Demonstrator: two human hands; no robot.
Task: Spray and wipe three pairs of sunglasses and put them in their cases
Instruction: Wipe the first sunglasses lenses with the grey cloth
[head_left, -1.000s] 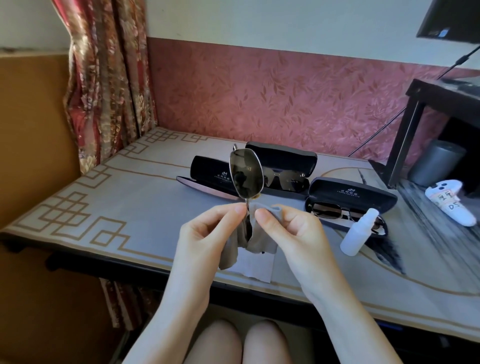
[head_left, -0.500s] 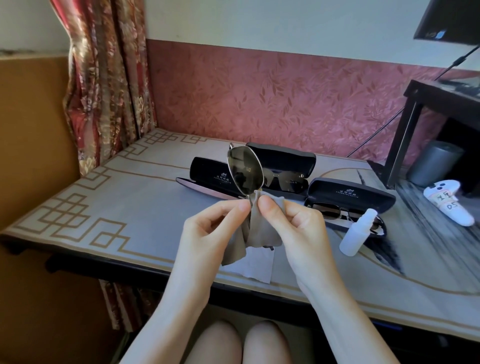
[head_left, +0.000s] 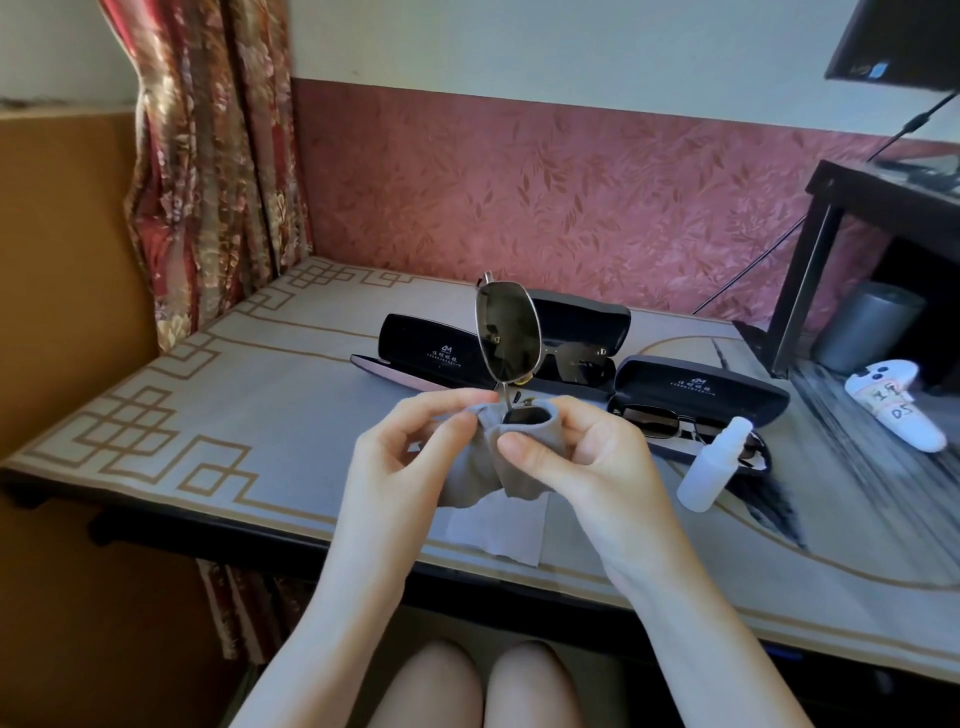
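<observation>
Grey cloth has opened round the sunglasses' lower dark lens; left hand and right hand pinch it.

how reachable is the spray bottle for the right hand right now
Probably not yet: the right hand pinches the cloth round the sunglasses. The spray bottle stands close beside it, nothing between.

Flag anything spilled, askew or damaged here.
Nothing stands out: the spray bottle stands upright, no spill shows; the back pair and right pair lie in open cases; left hand and right hand hold the third pair in the cloth.
</observation>
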